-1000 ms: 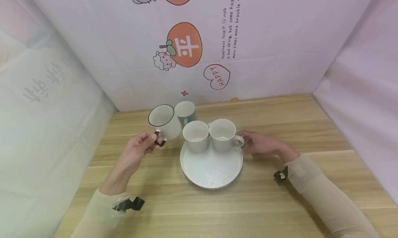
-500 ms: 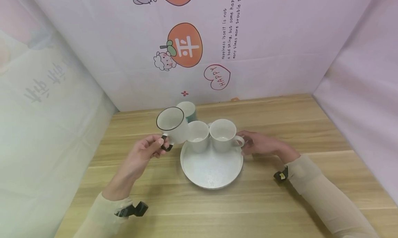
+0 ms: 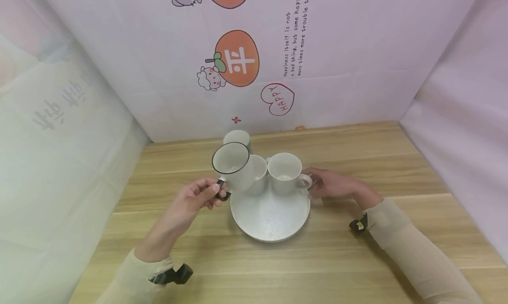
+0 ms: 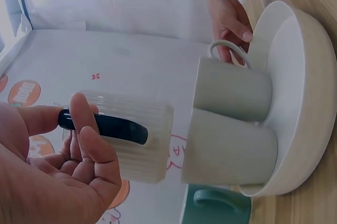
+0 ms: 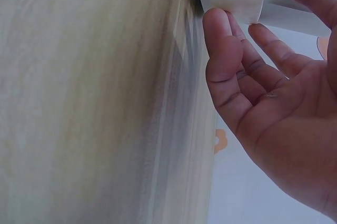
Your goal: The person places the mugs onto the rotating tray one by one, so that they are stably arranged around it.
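My left hand (image 3: 200, 196) pinches the black handle (image 4: 113, 128) of a white ribbed mug (image 4: 145, 113) with a dark rim. That mug is raised and tilted, partly hiding a plain white mug (image 3: 259, 174) in the head view. This plain mug and a second white mug (image 3: 284, 174) stand upright side by side at the back of a round white tray (image 3: 270, 220). At the tray's right side, my right hand (image 3: 331, 183) holds its edge, near the second mug's handle; in the right wrist view, fingertips (image 5: 215, 19) touch the tray's outer wall.
A green mug (image 4: 218, 205) with a white inside stands behind the tray, partly hidden by the raised mug. Wood-patterned tabletop (image 3: 357, 260) surrounds the tray. Printed white sheets (image 3: 337, 74) rise at the back and both sides.
My left hand has carried the dark-rimmed mug rightward and toward me, to the tray's left edge, where it now overlaps the left plain mug. The right hand and tray have stayed put.
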A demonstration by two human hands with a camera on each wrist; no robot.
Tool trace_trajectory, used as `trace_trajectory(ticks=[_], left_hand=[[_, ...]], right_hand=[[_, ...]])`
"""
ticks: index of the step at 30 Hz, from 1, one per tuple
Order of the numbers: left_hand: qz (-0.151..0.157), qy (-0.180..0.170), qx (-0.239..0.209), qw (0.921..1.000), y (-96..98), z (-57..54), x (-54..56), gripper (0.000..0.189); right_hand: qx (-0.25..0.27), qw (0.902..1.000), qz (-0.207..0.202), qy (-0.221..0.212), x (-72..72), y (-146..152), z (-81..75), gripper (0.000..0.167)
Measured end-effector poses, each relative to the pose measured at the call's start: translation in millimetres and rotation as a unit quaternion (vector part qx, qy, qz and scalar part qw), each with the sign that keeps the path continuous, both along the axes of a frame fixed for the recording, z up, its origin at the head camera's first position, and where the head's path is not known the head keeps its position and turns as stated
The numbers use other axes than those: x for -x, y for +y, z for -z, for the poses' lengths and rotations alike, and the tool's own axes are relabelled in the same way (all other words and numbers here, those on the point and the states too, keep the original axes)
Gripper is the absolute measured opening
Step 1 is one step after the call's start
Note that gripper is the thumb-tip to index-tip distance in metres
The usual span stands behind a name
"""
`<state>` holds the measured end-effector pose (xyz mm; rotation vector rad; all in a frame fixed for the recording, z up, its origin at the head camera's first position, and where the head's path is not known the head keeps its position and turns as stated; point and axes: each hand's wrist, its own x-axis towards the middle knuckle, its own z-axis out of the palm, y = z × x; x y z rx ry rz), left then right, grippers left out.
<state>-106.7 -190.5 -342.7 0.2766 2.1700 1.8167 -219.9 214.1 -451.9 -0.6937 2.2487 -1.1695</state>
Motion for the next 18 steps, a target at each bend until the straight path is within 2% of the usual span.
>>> trace_trajectory(ticks=[18], left_hand=[[0.049, -0.015, -0.022, 0.9984, 23.6, 7.5, -9.7, 0.028]], right_hand=[[-0.002, 1.0000, -0.003, -0.002, 2.5, 0.3, 2.9, 0.074]])
